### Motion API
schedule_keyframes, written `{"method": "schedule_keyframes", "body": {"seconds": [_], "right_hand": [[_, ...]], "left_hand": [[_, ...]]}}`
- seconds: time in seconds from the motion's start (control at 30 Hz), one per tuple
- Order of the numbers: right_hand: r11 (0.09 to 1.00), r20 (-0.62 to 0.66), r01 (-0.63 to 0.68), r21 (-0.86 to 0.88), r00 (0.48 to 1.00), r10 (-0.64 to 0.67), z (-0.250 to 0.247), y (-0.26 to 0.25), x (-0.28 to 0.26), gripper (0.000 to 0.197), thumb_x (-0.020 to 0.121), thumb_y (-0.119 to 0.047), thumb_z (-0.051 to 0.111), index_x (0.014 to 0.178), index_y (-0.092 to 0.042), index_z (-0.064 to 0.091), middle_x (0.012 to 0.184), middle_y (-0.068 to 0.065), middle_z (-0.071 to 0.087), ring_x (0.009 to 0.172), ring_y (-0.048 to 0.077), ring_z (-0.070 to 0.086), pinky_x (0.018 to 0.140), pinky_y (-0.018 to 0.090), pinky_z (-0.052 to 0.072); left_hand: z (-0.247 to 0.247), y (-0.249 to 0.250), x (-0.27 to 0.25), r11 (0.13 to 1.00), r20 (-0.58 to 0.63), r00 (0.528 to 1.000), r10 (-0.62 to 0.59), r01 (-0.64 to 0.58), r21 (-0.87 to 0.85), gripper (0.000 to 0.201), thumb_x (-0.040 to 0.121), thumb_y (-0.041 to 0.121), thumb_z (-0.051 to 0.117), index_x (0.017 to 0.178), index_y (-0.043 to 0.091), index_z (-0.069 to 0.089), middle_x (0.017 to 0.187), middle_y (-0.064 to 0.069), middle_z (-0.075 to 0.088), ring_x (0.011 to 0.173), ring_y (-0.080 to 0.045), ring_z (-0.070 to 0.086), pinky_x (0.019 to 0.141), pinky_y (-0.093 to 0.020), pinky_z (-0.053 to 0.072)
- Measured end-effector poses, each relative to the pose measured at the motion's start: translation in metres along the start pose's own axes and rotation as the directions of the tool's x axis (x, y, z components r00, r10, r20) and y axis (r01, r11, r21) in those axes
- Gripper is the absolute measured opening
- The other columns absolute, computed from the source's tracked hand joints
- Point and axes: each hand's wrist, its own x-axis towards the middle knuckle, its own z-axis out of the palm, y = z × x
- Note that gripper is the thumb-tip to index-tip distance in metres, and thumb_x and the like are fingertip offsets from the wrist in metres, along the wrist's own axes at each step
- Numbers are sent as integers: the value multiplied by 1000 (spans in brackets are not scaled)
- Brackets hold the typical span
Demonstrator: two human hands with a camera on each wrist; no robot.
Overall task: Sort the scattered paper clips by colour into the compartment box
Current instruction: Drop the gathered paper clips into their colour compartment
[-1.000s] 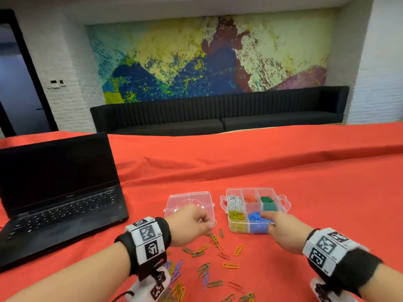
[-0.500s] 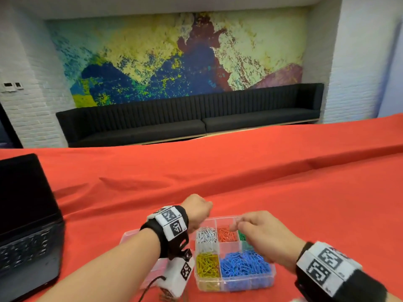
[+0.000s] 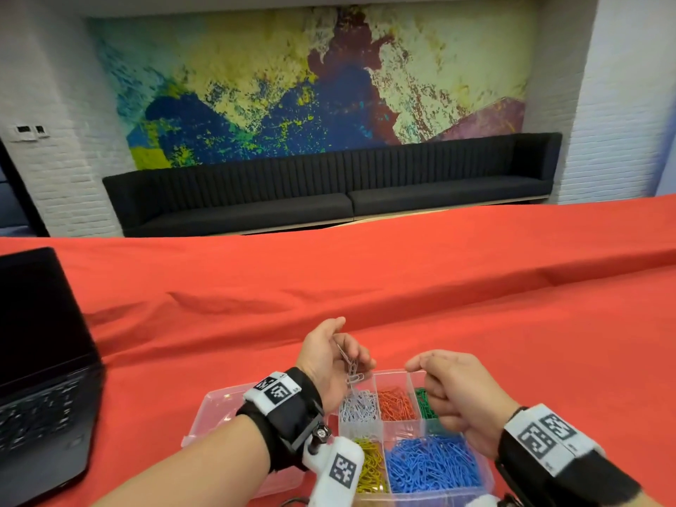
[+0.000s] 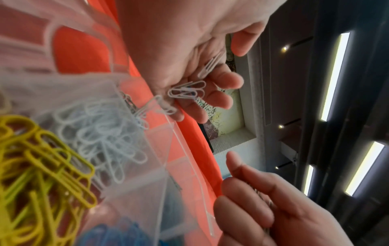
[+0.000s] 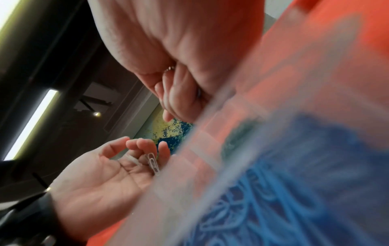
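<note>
Laptop (image 3: 40,389) lies left of lid (image 3: 219,411), then compartment box (image 3: 398,376).

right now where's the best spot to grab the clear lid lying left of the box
Judging by its pose, take the clear lid by its far left rim, coming from the left. It lies open side up on the red cloth, so fingers could pinch over that raised edge. The left hand and wrist cover its right side.

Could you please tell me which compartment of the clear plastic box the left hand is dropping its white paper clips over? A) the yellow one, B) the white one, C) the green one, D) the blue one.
B: the left hand is opened above the clear plastic compartment box, and its white paper clips hang straight down into the compartment of white clips.
</note>
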Motion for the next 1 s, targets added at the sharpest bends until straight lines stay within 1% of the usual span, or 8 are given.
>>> {"method": "schedule_keyframes", "body": {"seconds": [0.17, 0.37, 0.43, 0.53, 0.67, 0.7, 0.83, 1.0], "right_hand": [[991, -20, -26, 130, 999, 29, -4, 1, 4, 22, 97, -10, 39, 100, -2, 59, 50, -2, 30, 38, 7, 18, 37, 9, 13], [955, -44, -104, 277, 992, 121, -7, 1, 11, 20, 97, -10, 37, 100, -4, 55, 51, -2, 29, 34, 6, 19, 33, 9, 13], [930, -49, -134, 342, 986, 161, -6, -2, 12, 20, 96, -10, 34, 99, -5, 54, 53, -2, 27, 33, 5, 18, 32, 9, 13], [871, -32, -165, 463, 979, 203, 3, -7, 15, 18, 94, -10, 33, 95, -7, 51, 52, -2, 26, 33, 6, 18, 31, 9, 14], [724, -29, -139, 675, 977, 213, 32, -15, 25, 18, 90, -9, 32, 77, -11, 45, 48, 0, 32, 32, 10, 24, 33, 14, 19], [695, -48, -112, 711, 977, 207, 41, -16, 29, 20, 89, -10, 33, 72, -11, 43, 51, 1, 34, 36, 12, 28, 36, 18, 24], [690, -78, -63, 721, 982, 171, 70, -13, 34, 33, 93, -23, 39, 63, -11, 44, 61, 8, 49, 56, 22, 45, 61, 32, 39], [851, -96, 16, 525, 995, 40, 84, -2, 32, 37, 96, -24, 40, 67, -7, 56, 65, 11, 65, 69, 23, 56, 73, 34, 42]], "left_hand": [[0, -1, -5, 996, -11, 997, 79, -78, 35, 55, 99, 41, 29, 76, 1, 60, 69, -20, 66, 69, -30, 62, 78, -39, 45], [-1, 4, -18, 981, 90, 995, 49, -64, 182, 52, 100, 47, 24, 112, 9, 58, 108, -15, 71, 110, -28, 57, 104, -41, 30], [-5, 8, -21, 942, 77, 995, 71, -92, 323, 40, 101, 38, 31, 106, 11, 60, 106, -9, 71, 107, -24, 57, 100, -38, 35], [-14, 8, -26, 756, 68, 982, 176, -179, 629, 13, 93, 13, 51, 85, 16, 61, 86, -2, 65, 76, -15, 55, 73, -26, 44], [-33, -5, -29, 435, 37, 975, 219, -132, 891, 30, 81, -4, 53, 76, 25, 55, 77, 5, 53, 63, -9, 49, 56, -17, 41], [-37, -9, -29, 453, 6, 982, 187, -92, 887, 30, 81, -6, 54, 78, 23, 54, 76, 4, 53, 61, -8, 50, 54, -16, 41], [-47, -15, -32, 808, -96, 995, -16, 69, 585, 20, 86, -16, 49, 89, 3, 54, 68, -12, 57, 38, -12, 55, 38, -22, 47], [-51, -15, -41, 888, -66, 993, -94, 113, 446, 12, 91, -11, 48, 93, -3, 57, 69, -11, 57, 39, -13, 57, 38, -27, 50]]}}
